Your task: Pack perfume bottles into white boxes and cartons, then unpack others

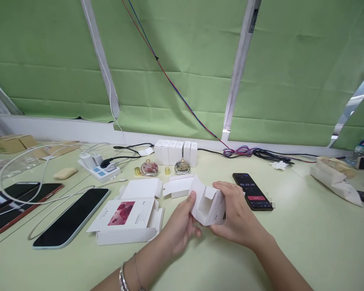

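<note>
Between my two hands is a small white carton (212,210), tilted, its end open toward me with the flaps out. My left hand (183,220) pinches a flap at the carton's left side. Around its right side my right hand (238,212) is wrapped, thumb below and fingers on top. Flattened white cartons (145,208), one with a pink-red picture, lie to the left. Behind them stand a perfume bottle with red contents (149,168) and one with dark floral contents (182,166), with a gold cap (167,171) between them.
A row of small white boxes (176,153) stands at the back. Phones (73,218) and white cables lie left, near a power strip (101,171). A phone showing a timer (253,192) lies right of my hands; a white pouch (335,182) is farther right.
</note>
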`<state>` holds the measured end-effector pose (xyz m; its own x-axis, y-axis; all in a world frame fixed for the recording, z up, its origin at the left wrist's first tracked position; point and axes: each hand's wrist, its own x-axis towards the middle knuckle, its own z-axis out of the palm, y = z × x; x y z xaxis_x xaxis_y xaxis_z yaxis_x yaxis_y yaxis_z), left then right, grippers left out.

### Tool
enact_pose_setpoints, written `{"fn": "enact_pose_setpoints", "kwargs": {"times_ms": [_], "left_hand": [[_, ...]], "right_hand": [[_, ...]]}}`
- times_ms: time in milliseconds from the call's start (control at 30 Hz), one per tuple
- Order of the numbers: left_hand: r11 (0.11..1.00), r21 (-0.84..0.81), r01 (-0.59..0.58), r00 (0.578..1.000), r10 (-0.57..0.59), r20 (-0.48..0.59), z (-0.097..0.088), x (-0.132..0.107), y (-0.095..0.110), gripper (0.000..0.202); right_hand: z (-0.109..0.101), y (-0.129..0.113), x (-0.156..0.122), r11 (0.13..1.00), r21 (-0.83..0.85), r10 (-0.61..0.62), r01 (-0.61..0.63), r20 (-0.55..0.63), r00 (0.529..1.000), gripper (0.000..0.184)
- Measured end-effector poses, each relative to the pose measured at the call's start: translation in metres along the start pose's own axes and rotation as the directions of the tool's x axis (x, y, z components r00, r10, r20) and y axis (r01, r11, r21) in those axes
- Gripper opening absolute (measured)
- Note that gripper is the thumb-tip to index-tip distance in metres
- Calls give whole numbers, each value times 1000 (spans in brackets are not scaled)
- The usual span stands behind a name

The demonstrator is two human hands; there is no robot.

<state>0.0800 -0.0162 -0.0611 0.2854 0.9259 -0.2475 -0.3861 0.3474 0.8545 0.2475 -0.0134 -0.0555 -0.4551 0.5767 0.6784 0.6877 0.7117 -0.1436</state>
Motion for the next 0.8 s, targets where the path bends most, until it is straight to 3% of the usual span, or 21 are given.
{"fn": "enact_pose_setpoints", "kwargs": {"times_ms": [100,200,300,400,533,700,800], "left_hand": [[959,-235,155,988,-150,41,5,-5,-3,40],[940,-309,147,988,-125,91,6,-7,-4,36],[969,-243,50,998,-36,60,8,-10,-5,32],[986,-156,50,999,-46,26,10,-11,-7,38],[987,-136,82,996,-76,47,7,-9,-10,28],[993,-92,78,997,-76,25,3,-6,-16,33],[991,-99,92,994,-86,72,6,-6,-18,37]], "right_hand": [[-5,-7,-5,1000,18,8,-9,82,997,79],[-7,-15,-9,996,25,85,-90,150,985,81],[-6,-23,-8,964,-7,265,-266,89,960,49],[-3,-29,-1,916,-57,398,-397,7,917,24],[0,-32,9,911,-118,400,-395,28,916,10],[4,-35,16,923,-123,372,-365,35,928,8],[3,-36,21,924,-99,371,-369,-2,929,15]]}}
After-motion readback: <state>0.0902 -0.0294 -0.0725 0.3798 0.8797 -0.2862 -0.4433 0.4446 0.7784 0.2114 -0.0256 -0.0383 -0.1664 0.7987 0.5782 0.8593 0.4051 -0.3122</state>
